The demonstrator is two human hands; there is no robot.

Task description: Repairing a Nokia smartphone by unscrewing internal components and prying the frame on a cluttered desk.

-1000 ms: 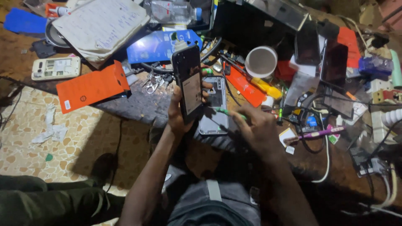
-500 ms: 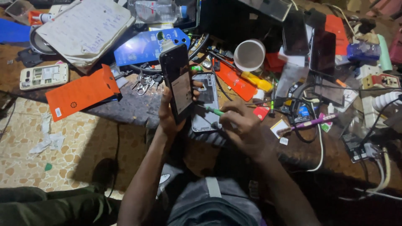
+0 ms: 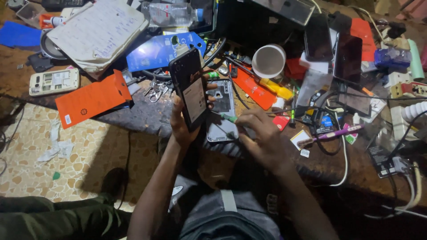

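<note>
Floor (image 3: 66, 146) at left: patterned tile w/ paper scraps, dark cable along the edge. Above it the bench (image 3: 142, 111), dark, worn, crammed. L to R on it: blue card top left corner, white phone (image 3: 54, 82) face up, notebook (image 3: 95, 31) on a round tin, orange box (image 3: 91, 98) hanging over bench edge, blue pack (image 3: 155, 51), keys beside it.

Centre: left hand (image 3: 183, 126) grips black phone (image 3: 192, 89) upright, fingers wrapped round its lower half, screen lit pale. Just right, an opened phone back (image 3: 221, 111) lies flat on bench. Right hand (image 3: 262, 140) rests by its lower right corner, fingers curled on a green-handled screwdriver (image 3: 229, 118); tip hard to make out.

Further R: white cup (image 3: 268, 61) on its side, orange tool card, two dark phones (image 3: 333, 44), purple pen (image 3: 331, 133), white cables, power strip cut off at frame edge.

Bottom: own lap in shadow, dark; green sleeve or trouser leg at lower left, cut off.
</note>
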